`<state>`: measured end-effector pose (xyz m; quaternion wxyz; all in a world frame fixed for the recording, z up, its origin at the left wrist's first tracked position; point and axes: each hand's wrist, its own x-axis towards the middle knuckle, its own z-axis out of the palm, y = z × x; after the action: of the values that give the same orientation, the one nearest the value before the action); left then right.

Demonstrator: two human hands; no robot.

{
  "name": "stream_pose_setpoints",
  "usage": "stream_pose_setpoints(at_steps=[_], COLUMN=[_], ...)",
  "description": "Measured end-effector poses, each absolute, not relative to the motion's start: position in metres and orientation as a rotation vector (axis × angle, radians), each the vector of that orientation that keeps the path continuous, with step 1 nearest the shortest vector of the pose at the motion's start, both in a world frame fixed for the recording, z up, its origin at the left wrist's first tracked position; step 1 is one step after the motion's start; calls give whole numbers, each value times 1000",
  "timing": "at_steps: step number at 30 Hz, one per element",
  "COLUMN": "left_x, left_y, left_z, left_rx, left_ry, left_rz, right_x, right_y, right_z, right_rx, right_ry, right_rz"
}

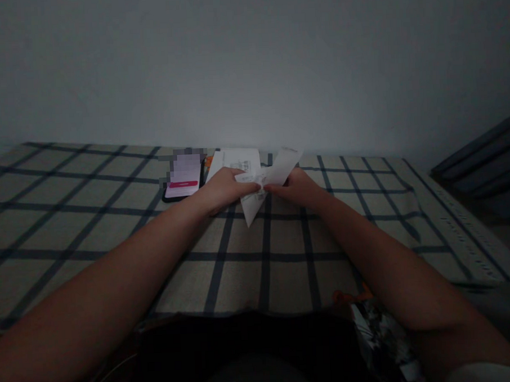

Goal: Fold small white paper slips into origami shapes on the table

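Observation:
Both my hands grip a creased white sheet of paper [282, 166] above the checked cloth. My left hand [227, 186] pinches it from the left, thumb on top. From the right, my right hand [296, 186] pinches it with the thumb close to the other thumb. One corner of the paper points down toward me, and a longer strip rises to the upper right. Faint print shows on it near the thumbs. Behind my left hand lies a flat white printed sheet or booklet [236, 156], partly covered by the hand.
A phone [184, 177] with a lit screen lies left of my hands. Something orange [208, 161] sits beside it. The checked cloth [241, 270] covers the surface up to a plain wall [249, 67]. Another orange item [348, 295] lies near my right forearm.

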<state>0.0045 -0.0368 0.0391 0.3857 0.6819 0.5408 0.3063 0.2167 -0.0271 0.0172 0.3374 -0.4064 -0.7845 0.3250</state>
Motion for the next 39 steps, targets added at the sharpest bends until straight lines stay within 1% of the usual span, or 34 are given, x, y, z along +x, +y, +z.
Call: stream_pose_setpoints(at_steps=[4, 12, 15, 19, 22, 27, 30, 34, 39], left_x=[5, 7, 6, 6, 7, 5, 3, 1, -1], left_y=[-35, -29, -25, -22, -23, -19, -15, -11, -5], left_z=[37, 27, 24, 27, 31, 30, 29, 27, 24], left_rx=[1726, 1479, 1320, 1179, 1133, 1068, 999, 872, 828], left_ry=[1396, 1289, 1223, 1265, 1244, 1146, 1097, 1053, 1025], left_rz=[857, 978, 1040, 1112, 1154, 1180, 1206, 1203, 1216], right_x=[216, 217, 218, 219, 221, 235, 243, 246, 248], right_y=[-28, -27, -28, -28, -25, -16, -12, -7, -3], right_z=[19, 19, 23, 28, 30, 31, 32, 28, 22], right_rx=[-1144, -1092, -1169, -1237, -1361, -1537, -1642, -1827, -1731], right_ry=[-2029, -1991, -1943, -1878, -1837, -1948, -2039, -1989, -2034], right_rz=[830, 864, 932, 992, 985, 910, 692, 431, 350])
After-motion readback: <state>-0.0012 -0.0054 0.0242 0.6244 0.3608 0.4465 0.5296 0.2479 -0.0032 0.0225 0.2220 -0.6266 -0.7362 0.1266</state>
